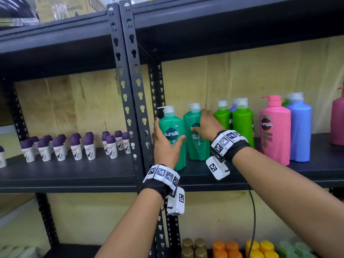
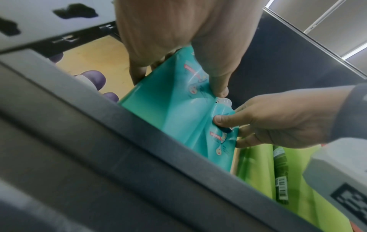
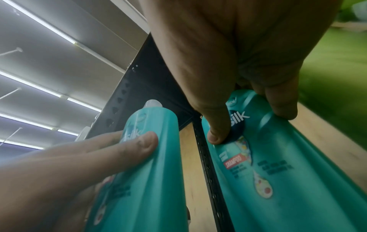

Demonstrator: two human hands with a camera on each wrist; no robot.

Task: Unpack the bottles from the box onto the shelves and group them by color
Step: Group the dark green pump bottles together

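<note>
Two teal Sunsilk pump bottles stand upright on the middle shelf (image 1: 204, 175) beside the black upright post. My left hand (image 1: 164, 144) grips the left teal bottle (image 1: 172, 127), thumb across its label and fingers round its far side. My right hand (image 1: 203, 125) grips the right teal bottle (image 1: 194, 146) at its shoulder, thumb on the dark logo. The left wrist view shows my left hand (image 2: 178, 47) on the left teal bottle (image 2: 151, 100). In the right wrist view my right hand (image 3: 228, 78) holds the right teal bottle (image 3: 278, 172), with the left teal bottle (image 3: 151, 157) alongside.
Right of the teal pair stand light green bottles (image 1: 242, 121), a pink bottle (image 1: 275, 131), a blue bottle (image 1: 299, 131) and another pink one (image 1: 337, 120). Several purple-capped roll-ons (image 1: 74, 146) fill the left bay. Gold, orange and yellow bottles (image 1: 229, 248) sit on the shelf below.
</note>
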